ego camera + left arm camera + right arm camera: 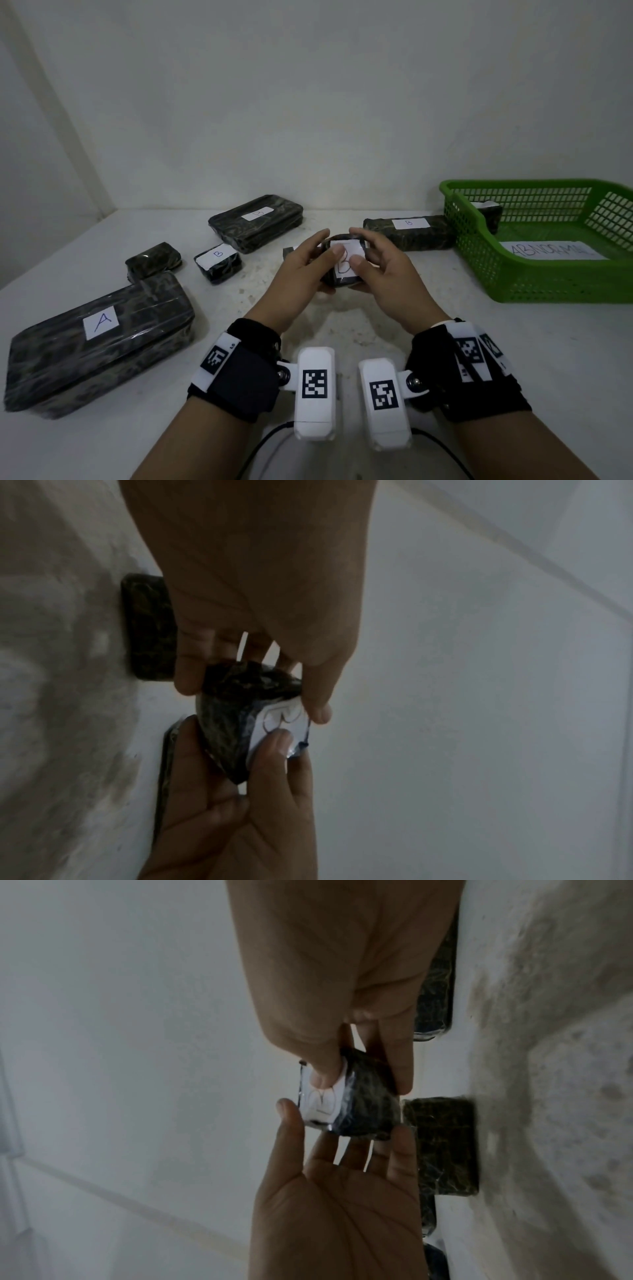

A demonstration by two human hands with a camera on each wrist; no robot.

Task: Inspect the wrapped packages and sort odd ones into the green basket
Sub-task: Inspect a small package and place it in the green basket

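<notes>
A small dark wrapped package [346,265] with a white label marked B is held above the table by both hands. My left hand [327,246] grips its left side, thumb on the label and fingers behind. My right hand [356,247] grips its right side the same way. In the left wrist view the package [232,723] shows its dark side and part of the label. The right wrist view shows the package [363,1110] pinched between both thumbs and fingers. The green basket [479,270] stands at the right, holding an ABNORMAL sign and one dark package [489,214].
On the white table [445,342] lie a large package marked A [99,339], a small unlabelled one [153,262], a small B [217,263], a medium B [257,222] and a long B [407,233] beside the basket. Another package [289,251] is partly hidden behind my left hand.
</notes>
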